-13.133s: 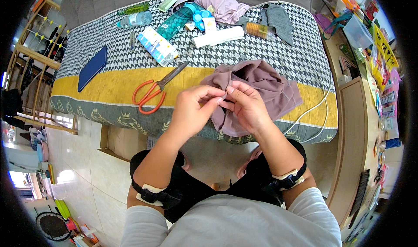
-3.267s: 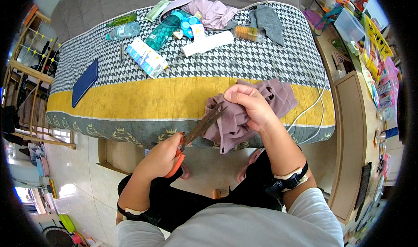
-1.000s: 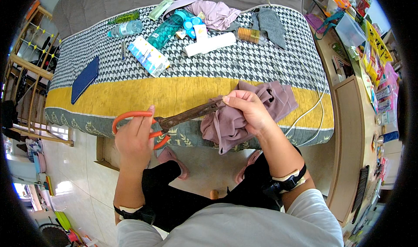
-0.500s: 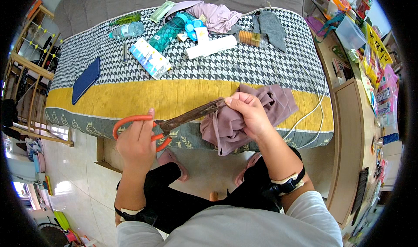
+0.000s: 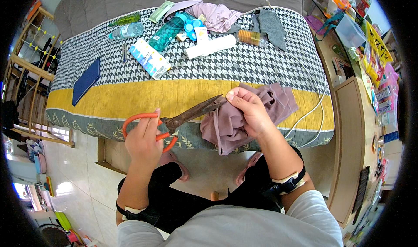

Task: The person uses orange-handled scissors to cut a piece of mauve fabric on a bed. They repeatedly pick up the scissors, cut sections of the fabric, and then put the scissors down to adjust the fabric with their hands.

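Note:
My left hand (image 5: 143,138) is closed around the orange-handled scissors (image 5: 191,113), fingers through the loops. Their dark, rusty-looking blades point up and right, parted slightly at the tips. Just right of those tips, thumb and fingers of my right hand (image 5: 249,109) pinch an edge of the mauve cloth (image 5: 278,101). The exact pinched spot is partly hidden by the fingers. The cloth lies bunched on the bed's near edge, under and beside my right hand.
On the checked bedspread (image 5: 113,68) lie a navy flat case (image 5: 86,81), a blue-and-white packet (image 5: 150,58), a teal bottle (image 5: 167,33), a white roll (image 5: 211,46) and a grey cloth (image 5: 272,29). A white cable (image 5: 311,109) runs down the right side, near a cluttered cabinet (image 5: 348,138).
The scissors and my left hand have shifted slightly right, and the blades have parted a little. My right hand has turned slightly, still pinching.

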`<state>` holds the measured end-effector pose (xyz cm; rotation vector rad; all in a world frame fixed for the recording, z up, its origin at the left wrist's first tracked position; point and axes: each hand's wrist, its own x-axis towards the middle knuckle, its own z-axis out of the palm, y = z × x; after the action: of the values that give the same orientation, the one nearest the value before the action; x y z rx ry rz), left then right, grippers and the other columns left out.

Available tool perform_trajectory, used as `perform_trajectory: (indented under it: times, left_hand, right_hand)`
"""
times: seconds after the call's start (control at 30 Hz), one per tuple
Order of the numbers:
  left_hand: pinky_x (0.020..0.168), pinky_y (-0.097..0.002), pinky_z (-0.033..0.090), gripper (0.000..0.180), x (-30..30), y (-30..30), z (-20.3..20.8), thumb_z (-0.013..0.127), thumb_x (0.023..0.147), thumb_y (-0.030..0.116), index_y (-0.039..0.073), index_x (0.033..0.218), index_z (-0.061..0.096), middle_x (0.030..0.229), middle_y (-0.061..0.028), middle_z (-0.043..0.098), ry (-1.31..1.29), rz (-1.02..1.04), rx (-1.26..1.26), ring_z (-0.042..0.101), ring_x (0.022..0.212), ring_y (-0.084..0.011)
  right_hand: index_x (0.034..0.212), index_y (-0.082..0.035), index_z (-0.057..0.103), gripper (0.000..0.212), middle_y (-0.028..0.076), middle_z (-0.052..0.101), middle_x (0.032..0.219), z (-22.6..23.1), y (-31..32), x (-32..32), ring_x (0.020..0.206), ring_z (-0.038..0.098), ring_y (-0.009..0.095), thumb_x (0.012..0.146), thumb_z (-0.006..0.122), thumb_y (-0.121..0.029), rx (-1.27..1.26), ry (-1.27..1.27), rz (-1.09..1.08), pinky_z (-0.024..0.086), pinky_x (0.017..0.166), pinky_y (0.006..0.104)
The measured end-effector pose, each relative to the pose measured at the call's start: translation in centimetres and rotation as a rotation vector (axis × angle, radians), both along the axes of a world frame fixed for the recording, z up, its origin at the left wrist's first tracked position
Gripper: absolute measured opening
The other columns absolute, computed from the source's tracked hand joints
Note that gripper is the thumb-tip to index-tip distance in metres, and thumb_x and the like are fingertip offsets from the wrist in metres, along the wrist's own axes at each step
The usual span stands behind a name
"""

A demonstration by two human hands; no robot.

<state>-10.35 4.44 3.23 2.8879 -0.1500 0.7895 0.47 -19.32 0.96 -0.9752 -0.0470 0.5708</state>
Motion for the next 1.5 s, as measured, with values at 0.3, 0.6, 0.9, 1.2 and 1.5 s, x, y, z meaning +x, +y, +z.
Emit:
perform_trajectory:
  times: [0.3, 0.6, 0.9, 1.2, 1.5]
  left_hand:
    - [0.057, -0.0325, 0.046, 0.048, 0.0, -0.4, -0.1, 0.054, 0.065, -0.008, 0.007, 0.110, 0.057, 0.084, -0.0094, 0.056, 0.080, 0.040, -0.030, 0.058, 0.070, -0.0239]
    - [0.059, -0.0324, 0.047, 0.050, 0.1, -0.2, -1.2, 0.054, 0.063, -0.008, 0.007, 0.111, 0.057, 0.084, -0.0096, 0.057, 0.029, 0.022, -0.052, 0.058, 0.071, -0.0242]
    - [0.058, -0.0326, 0.045, 0.047, 0.5, -0.3, -1.8, 0.053, 0.060, -0.008, 0.005, 0.105, 0.061, 0.077, -0.0094, 0.054, -0.064, 0.006, -0.078, 0.056, 0.068, -0.0242]
    - [0.055, -0.0326, 0.045, 0.048, 0.4, 0.0, -2.1, 0.056, 0.059, -0.008, 0.003, 0.105, 0.060, 0.076, -0.0099, 0.055, -0.121, -0.002, -0.017, 0.056, 0.064, -0.0244]
    - [0.060, -0.0331, 0.047, 0.048, 0.4, 0.5, -2.6, 0.058, 0.061, -0.006, 0.003, 0.107, 0.059, 0.081, -0.0115, 0.058, -0.202, -0.035, 0.037, 0.058, 0.069, -0.0266]
  right_hand:
    - [0.089, -0.005, 0.054, 0.010, -0.003, 0.056, 0.084, -0.7, -0.4, 0.3, 0.076, 0.052, 0.003, 0.081, 0.059, -0.001, -0.081, -0.303, 0.039, 0.042, 0.068, 0.0164]
    - [0.094, 0.002, 0.061, 0.019, 0.006, 0.064, 0.086, 0.0, -1.2, 0.2, 0.079, 0.062, 0.010, 0.076, 0.064, 0.002, -0.163, -0.217, 0.056, 0.048, 0.071, 0.0193]
    - [0.092, 0.001, 0.064, 0.019, 0.006, 0.065, 0.083, -0.1, -1.5, 0.5, 0.073, 0.060, 0.008, 0.074, 0.067, 0.001, -0.153, -0.163, 0.096, 0.048, 0.068, 0.0188]
    - [0.090, 0.001, 0.065, 0.018, 0.006, 0.065, 0.082, -0.2, -1.5, 0.5, 0.072, 0.060, 0.007, 0.073, 0.068, 0.000, -0.107, -0.160, 0.101, 0.048, 0.066, 0.0188]
    - [0.086, 0.000, 0.066, 0.013, 0.006, 0.065, 0.084, 0.4, -1.4, 0.2, 0.075, 0.060, 0.008, 0.073, 0.069, 0.000, -0.167, -0.219, 0.119, 0.048, 0.069, 0.0203]
